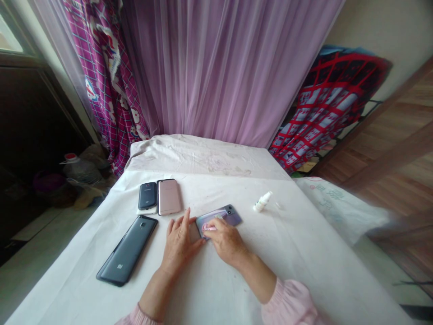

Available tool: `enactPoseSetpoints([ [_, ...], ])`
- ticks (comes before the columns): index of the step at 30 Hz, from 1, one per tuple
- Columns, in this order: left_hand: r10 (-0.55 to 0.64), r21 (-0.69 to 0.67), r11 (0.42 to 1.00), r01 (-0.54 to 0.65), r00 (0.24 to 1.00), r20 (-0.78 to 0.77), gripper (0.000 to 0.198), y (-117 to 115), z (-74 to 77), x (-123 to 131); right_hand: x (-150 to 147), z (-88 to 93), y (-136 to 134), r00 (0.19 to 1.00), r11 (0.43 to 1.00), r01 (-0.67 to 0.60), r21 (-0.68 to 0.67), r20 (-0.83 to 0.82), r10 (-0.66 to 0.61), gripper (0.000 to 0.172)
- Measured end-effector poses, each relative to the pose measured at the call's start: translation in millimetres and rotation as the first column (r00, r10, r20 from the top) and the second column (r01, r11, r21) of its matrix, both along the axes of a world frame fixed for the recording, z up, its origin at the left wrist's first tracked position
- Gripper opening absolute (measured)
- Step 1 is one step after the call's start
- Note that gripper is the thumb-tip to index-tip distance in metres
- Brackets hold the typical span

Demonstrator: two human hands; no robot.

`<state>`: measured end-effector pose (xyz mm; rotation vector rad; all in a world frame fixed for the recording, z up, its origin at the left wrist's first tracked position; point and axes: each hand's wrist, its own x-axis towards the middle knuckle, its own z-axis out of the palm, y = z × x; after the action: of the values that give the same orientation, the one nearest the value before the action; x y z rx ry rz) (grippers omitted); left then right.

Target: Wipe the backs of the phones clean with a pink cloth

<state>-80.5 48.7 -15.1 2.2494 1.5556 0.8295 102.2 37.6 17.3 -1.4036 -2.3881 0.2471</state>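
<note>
So both bare hands were busy at a silver-purple phone (232, 220) lying back side up, camera end pointing away to the right, around the middle of a table covered in a white cloth (287, 271). The left hand (179, 239) was at the other end of it, fingers spread out and not curled round anything, with the thumb down by the near corner and the fingers by the far one. Looked like it was touching the edge there. The right hand (227, 241) was bunched up over the phone's back, pinching a small pink thing (204, 228) against it. Most of that was covered by the fingers, so I couldn't tell exactly what it was.

Off to the right, well apart from the hands, a little white bottle (262, 201) leaned over at an angle, with a small clear bit (278, 206) just beside it.

Over on the left there were more phones: a big dark grey one (127, 253) face down and slanted, then a small dark one (148, 194) on top of a white one (147, 211), right next to a rose-pink one (169, 197) with a dark edge showing under it.

Behind the table hung a purple curtain (209, 67), and a plastic bag (338, 207) was at the right side. Both sleeves (291, 300) were pink.
</note>
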Motion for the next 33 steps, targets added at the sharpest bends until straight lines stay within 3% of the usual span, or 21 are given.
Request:
enactPoseSetpoints([
  [12, -0.015, -0.037, 0.999, 0.016, 1.000, 0.020, 0.098, 0.9, 3.6, -0.5, -23.0, 5.4, 37.0, 0.992, 0.995, 0.101, 0.012, 0.071, -0.101, 0.026],
  [25, -0.010, -0.047, 0.999, 0.011, 1.000, 0.029, 0.097, 0.5, 2.9, -1.5, -11.6, 3.0, 2.0, 0.996, 0.996, 0.091, -0.017, 0.000, -0.091, 0.026],
  [33, -0.001, -0.021, 1.000, 0.001, 1.000, 0.007, 0.100, 0.7, 2.6, -0.5, -22.0, 2.6, 25.8, 0.990, 0.990, 0.138, -0.012, 0.032, -0.137, 0.025],
])
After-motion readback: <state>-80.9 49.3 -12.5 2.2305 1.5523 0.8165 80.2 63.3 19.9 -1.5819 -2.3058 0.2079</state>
